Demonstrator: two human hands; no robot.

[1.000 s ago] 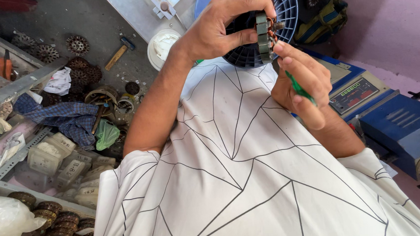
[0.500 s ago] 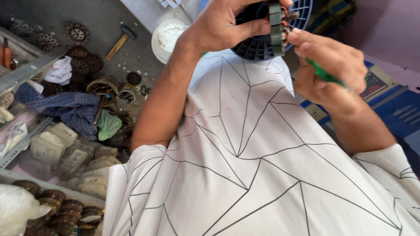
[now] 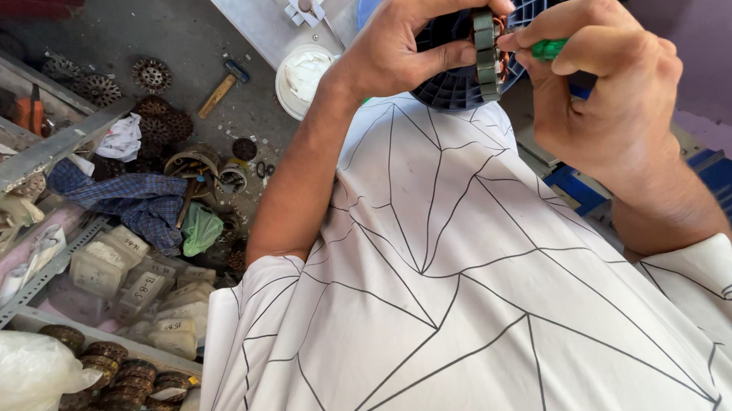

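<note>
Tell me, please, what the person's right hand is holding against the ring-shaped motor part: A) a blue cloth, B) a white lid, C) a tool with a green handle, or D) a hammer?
C: the right hand grips a green-handled tool whose tip meets the ring-shaped motor part, which the left hand holds.

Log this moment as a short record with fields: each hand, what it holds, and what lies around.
left hand: grips a round motor stator by its rim, held edge-on
right hand: pinches a green-handled tool, tip at the stator's copper windings
behind the hands: dark blue fan grille
floor, left: hammer, white round tub, blue checked cloth, green rag
lower left: stacked rusty stators, white plastic bag
</note>
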